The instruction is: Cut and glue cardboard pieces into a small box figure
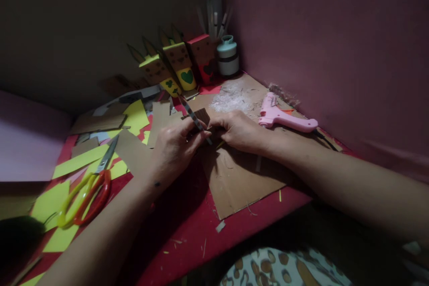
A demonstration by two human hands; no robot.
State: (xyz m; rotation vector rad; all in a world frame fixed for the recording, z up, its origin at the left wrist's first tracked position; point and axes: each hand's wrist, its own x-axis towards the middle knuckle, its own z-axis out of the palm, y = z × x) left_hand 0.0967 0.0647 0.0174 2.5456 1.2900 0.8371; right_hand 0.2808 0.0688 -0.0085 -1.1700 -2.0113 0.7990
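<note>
My left hand is closed around a slim, dark-and-light striped stick, perhaps a pencil. The stick slants down to the right between thumb and forefinger. Close beside it, my right hand is closed in a pinch, its fingertips almost meeting those of the left. A small brown cardboard piece shows just behind the fingertips; which hand grips it I cannot tell. Both hands are above a cardboard sheet on the red table.
Right of my hands lies a pink glue gun. Scissors rest on yellow paper scraps at left. Behind stand yellow box figures, a red one and a pale blue jar. A pink wall bounds the right.
</note>
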